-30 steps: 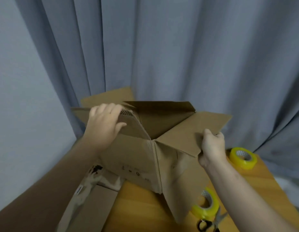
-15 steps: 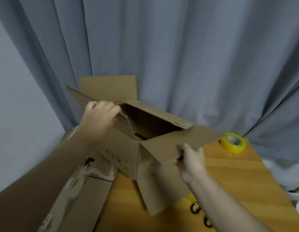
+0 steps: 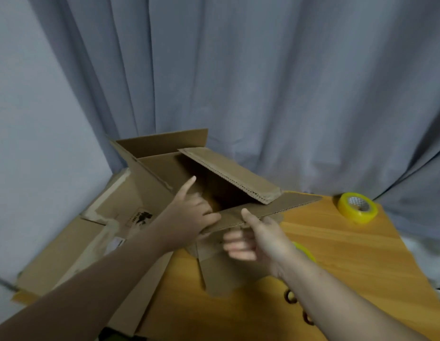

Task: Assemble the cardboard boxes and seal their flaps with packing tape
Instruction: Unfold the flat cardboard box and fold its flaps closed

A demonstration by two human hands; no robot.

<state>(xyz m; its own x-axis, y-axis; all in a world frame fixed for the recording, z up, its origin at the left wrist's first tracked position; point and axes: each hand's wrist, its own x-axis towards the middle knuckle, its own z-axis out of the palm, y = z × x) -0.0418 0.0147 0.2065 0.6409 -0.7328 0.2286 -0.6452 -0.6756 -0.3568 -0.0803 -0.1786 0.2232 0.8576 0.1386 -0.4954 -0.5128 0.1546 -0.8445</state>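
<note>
**folding the near flap down over the open box**

the cardboard box (image 3: 152,193) stands at the tabletop's (image 3: 349,254) far left corner, close to the curtain (image 3: 263,82), with its top open. the right grip (image 3: 258,239) pinches the near flap (image 3: 283,207), thumb on top and fingers curled beneath. the left grip (image 3: 189,212) is at that flap's left end, index finger straight and pointing into the opening. its other fingers lie on the card, but blur hides whether they clasp it. the far flap (image 3: 228,171) already leans inward over the opening.

the step looks like closing the top flaps. to do it well, fold each flap along its own crease, short flaps first and long ones over them. press until the two long edges meet flush with no gap. one grip should pin the seam flat before the other goes for tape. a yellow tape roll (image 3: 357,207) lies at the far right corner, well apart from the box.
</note>
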